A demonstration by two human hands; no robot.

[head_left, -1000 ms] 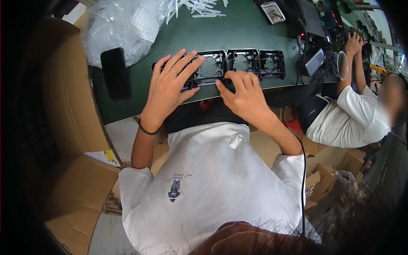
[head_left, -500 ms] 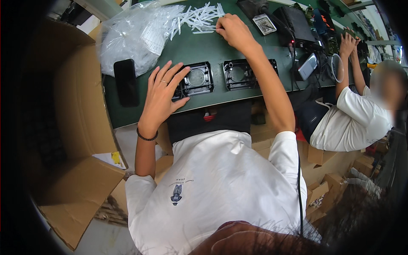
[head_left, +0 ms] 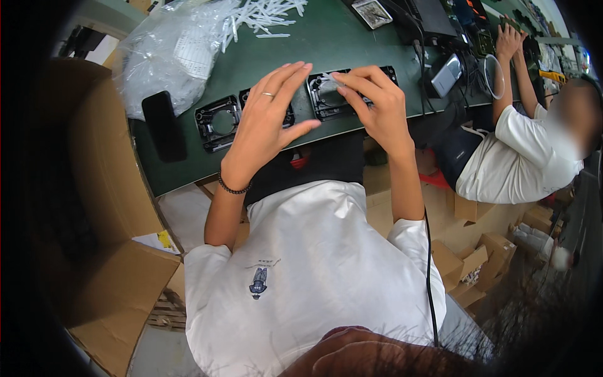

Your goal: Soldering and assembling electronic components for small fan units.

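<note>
My right hand (head_left: 380,103) is above a black square frame (head_left: 318,103) with a round opening. Its thumb and forefinger pinch a small whitish strip (head_left: 326,78), partly hidden by the fingertips. My left hand (head_left: 269,116) hovers with fingers stretched, holding nothing, over another black frame (head_left: 289,117) that it largely covers. Left of that hand a further black frame (head_left: 217,123) lies on the green table (head_left: 251,60). Loose white plastic strips (head_left: 267,17) are heaped at the table's far side.
A clear plastic bag (head_left: 160,60) and a black phone (head_left: 164,125) lie at the left, beside a large open cardboard box (head_left: 100,157). Cables, a grey device (head_left: 446,76) and a black power unit (head_left: 427,19) stand at the right. Another person (head_left: 512,157) works there.
My right hand has come back from the strip heap to a black frame with a strip. My left hand has moved right, uncovering the leftmost frame. The view has shifted slightly.
</note>
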